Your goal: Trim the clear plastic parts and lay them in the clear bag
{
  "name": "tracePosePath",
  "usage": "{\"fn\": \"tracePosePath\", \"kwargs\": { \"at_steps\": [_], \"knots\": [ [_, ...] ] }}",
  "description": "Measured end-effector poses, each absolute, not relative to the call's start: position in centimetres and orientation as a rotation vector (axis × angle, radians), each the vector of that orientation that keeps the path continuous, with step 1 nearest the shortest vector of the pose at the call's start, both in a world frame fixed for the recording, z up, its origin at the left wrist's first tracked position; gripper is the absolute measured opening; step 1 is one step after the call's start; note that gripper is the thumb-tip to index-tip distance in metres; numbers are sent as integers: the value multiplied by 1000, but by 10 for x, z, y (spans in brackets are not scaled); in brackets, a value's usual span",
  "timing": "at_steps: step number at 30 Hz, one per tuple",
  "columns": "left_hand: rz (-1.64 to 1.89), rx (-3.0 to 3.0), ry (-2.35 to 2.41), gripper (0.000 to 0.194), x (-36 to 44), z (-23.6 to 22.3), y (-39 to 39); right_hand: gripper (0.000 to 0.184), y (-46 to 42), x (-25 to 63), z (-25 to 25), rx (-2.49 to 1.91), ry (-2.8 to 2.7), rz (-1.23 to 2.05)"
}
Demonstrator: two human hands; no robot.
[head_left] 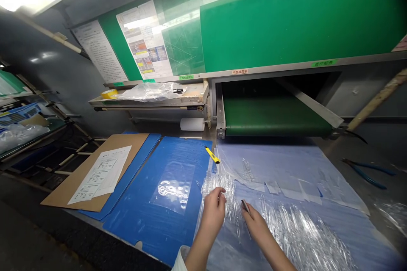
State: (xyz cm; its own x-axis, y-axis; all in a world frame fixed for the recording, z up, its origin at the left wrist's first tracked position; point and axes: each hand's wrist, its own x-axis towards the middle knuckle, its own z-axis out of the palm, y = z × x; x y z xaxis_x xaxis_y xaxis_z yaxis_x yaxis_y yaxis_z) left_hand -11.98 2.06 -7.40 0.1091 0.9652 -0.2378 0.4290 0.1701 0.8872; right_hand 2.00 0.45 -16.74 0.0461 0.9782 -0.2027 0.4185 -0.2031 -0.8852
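My left hand (214,209) is at a small heap of clear plastic pieces (216,182), its fingers curled together. Whatever they hold, if anything, is hidden. My right hand (256,222) grips a short dark tool (244,206), most of it covered by the fingers, so its kind does not show. Between the hands, a few thin clear strips (237,222) lie on the bluish sheet. A larger pile of long clear plastic pieces (305,233) spreads to the right of my right hand. Beyond the left hand lies a yellow utility knife (212,155).
On the blue board (136,216) at left is a clear bag (174,186) with pieces inside. Papers (101,173) rest on cardboard (57,194). Pliers (365,171) lie at right. A green conveyor belt (273,118) and a shelf (190,101) stand at the back.
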Motion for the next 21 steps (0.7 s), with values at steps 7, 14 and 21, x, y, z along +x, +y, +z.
{"fn": "tracePosePath", "kwargs": {
  "at_steps": [7, 14, 21],
  "knots": [
    [749, 885, 985, 36, -106, -54, 0, 45, -6, 13, -142, -1603, -1001, 1279],
    [786, 645, 787, 25, -98, -38, -16, 41, -37, 52, -76, -1119, -490, 1750],
    [816, 710, 788, 14, -84, -31, -23, 40, -51, 58, -60, -942, -281, 1820]
  ]
}}
